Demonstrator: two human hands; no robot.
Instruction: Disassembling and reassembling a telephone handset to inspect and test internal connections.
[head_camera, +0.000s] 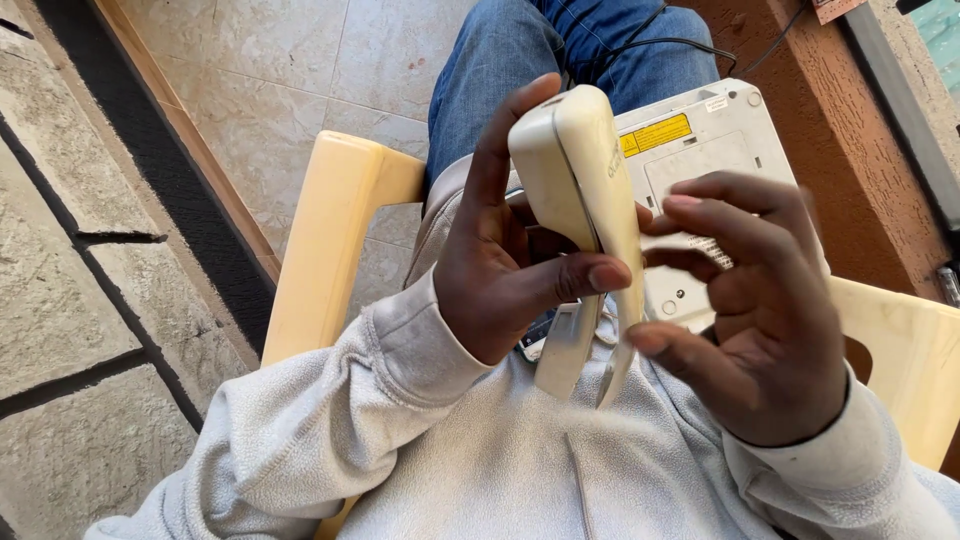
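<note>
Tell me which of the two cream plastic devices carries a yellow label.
The flat device lying on the lap carries it; the handset held upright has none visible.
</note>
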